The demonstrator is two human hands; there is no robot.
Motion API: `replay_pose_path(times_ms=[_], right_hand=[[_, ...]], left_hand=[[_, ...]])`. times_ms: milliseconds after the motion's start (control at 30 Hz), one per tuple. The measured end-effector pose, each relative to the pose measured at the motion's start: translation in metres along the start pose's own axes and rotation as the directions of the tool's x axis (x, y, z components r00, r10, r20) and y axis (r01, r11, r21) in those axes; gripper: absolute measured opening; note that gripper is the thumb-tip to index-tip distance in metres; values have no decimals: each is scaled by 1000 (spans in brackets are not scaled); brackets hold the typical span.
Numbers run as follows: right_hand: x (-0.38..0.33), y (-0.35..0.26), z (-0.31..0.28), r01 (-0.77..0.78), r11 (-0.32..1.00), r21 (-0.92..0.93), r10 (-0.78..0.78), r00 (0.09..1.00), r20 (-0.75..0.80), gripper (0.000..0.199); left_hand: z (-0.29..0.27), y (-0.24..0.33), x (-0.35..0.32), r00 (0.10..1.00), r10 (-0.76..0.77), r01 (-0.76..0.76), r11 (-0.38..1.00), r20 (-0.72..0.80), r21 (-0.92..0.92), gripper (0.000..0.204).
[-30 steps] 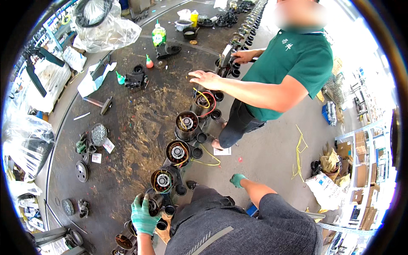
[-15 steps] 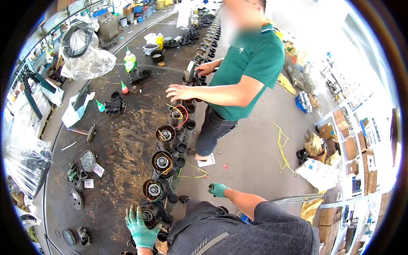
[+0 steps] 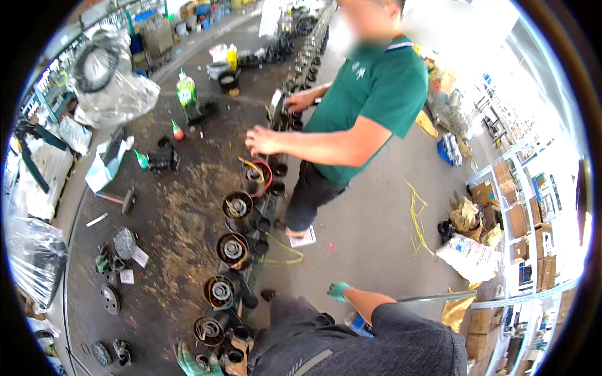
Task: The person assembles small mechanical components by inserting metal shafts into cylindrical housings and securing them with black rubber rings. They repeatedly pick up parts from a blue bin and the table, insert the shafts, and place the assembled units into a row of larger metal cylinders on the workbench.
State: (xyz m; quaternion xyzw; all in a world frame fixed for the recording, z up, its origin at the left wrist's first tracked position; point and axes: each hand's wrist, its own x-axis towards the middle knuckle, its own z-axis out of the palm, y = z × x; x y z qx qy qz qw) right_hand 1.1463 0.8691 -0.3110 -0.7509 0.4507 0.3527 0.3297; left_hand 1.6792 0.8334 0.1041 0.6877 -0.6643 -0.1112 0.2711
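A row of round, open-topped motor housings (image 3: 232,249) with copper windings and metal centres runs along the table's right edge. My left hand (image 3: 195,365), in a green-and-white glove, is at the bottom end of this row, partly cut off by the picture's edge. Its fingers and thumb are spread on either side of a small dark motor part (image 3: 202,361), touching or very close to it. The nearest housing (image 3: 209,331) stands just beyond. Away from the table, my right hand (image 3: 339,291), gloved in green, hangs with loosely bent fingers and nothing visible in it.
Across the row, a person in a green shirt (image 3: 382,94) has both hands over the farther housings. On the dark table (image 3: 188,188) lie a hammer (image 3: 127,200), a green-labelled bottle (image 3: 185,89) and round metal discs (image 3: 110,299). Yellow straps (image 3: 415,219) lie on the floor.
My left hand has slid down the row toward me, off the housing it lay on. My right hand has shifted slightly right and down. The view has tilted, moving the table objects a little.
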Motion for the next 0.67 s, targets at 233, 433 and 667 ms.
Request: replay_pose_path(times_ms=[233,433,667], right_hand=[[-21,-35,-122,-104,364,926,408,911,-58,53],[-56,-97,-116,82,51,995,513,853,-96,50],[-96,-247,124,39,-23,999,691,723,-12,31]], left_hand=[[1,32,21,995,85,-79,992,57,-101,64],[23,54,36,966,221,-150,902,135,-404,64],[64,93,18,702,581,-172,700,412,-693,66]])
